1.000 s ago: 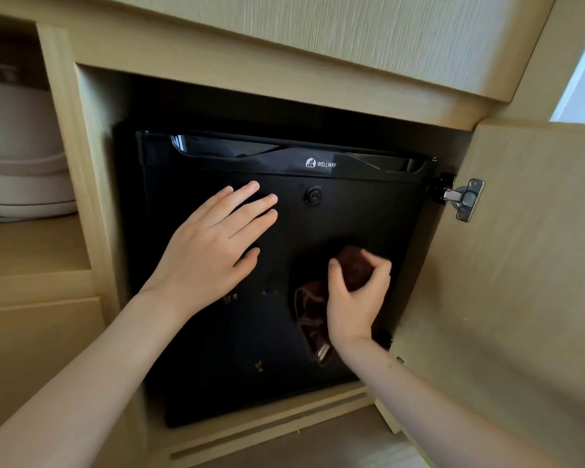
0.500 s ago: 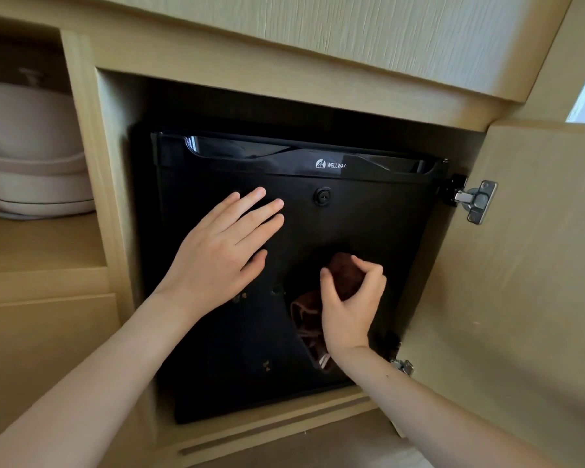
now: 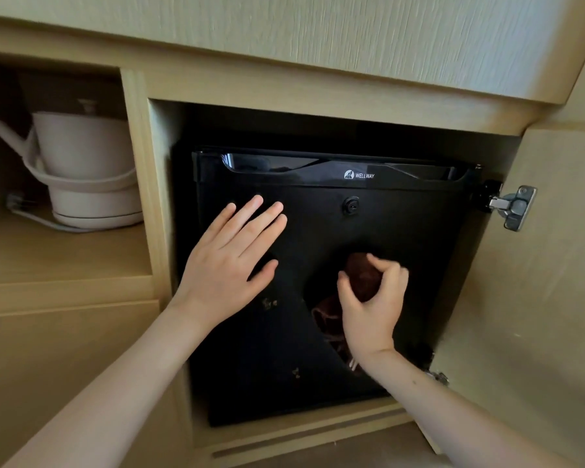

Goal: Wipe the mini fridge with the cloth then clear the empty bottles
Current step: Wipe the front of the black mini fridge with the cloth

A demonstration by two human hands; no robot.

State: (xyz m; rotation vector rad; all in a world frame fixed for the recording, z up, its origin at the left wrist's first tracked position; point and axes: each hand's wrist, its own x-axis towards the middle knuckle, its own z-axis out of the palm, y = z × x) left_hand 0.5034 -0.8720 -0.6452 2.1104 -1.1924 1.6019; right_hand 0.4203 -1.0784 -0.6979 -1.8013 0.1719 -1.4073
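Observation:
A black mini fridge [image 3: 402,231] with a closed door sits inside a wooden cabinet niche. My left hand [image 3: 230,265] lies flat on the left part of the door, fingers spread. My right hand [image 3: 368,309] grips a dark brown cloth [image 3: 360,278] bunched against the door's lower right; part of the cloth hangs below my palm. Small light specks [image 3: 269,303] show on the door beneath my left hand and lower down. No bottles are in view.
The cabinet door [image 3: 537,282] stands open at the right on a metal hinge [image 3: 514,207]. A white electric kettle [image 3: 85,170] on its base with a cord sits on the open shelf to the left. A wooden counter edge overhangs above.
My right hand with the cloth has slid a little left and down on the fridge door. The view has shifted left, showing more of the kettle. My left hand stays flat on the door.

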